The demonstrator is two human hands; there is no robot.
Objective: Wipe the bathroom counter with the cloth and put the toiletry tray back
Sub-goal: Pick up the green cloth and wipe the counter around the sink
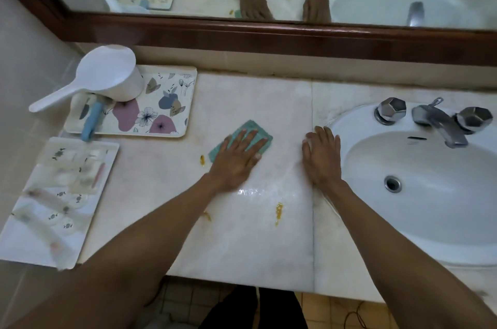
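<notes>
1. Head view, nearest part: two bare forearms reached over the front edge of the pale marble counter (pixel 242 242). Amber smears (pixel 279 212) lay close to that edge, and a wet shine sat between them and the hands.
2. On the near left, the clear rectangular toiletry tray (pixel 24 250) stood at the counter end, just over the edge, holding blurred small items that I cannot name.
3. In the middle, the left hand (pixel 236 160) was pressed flat, fingers spread, on the small teal cloth (pixel 265 138); it pinned the cloth down and did not grasp it. Another amber spot (pixel 202 160) was just beside this hand.
4. The right hand (pixel 321 159) rested flat and empty on the counter, touching the rim of the white oval sink (pixel 349 224), well apart from the left hand.
5. Farther left, a flowered rectangular tray (pixel 166 103) carried a white plastic dipper (pixel 107 73) and a blue-handled object (pixel 91 120).
6. At the back were the chrome faucet (pixel 441 124) and the wood-framed mirror (pixel 204 0).
7. My judgement: wiping was not finished, because the near smears remained. A wide stroke to the left could knock the overhanging toiletry tray off. The flat, ungripped cloth could also slip and only spread the amber marks.
</notes>
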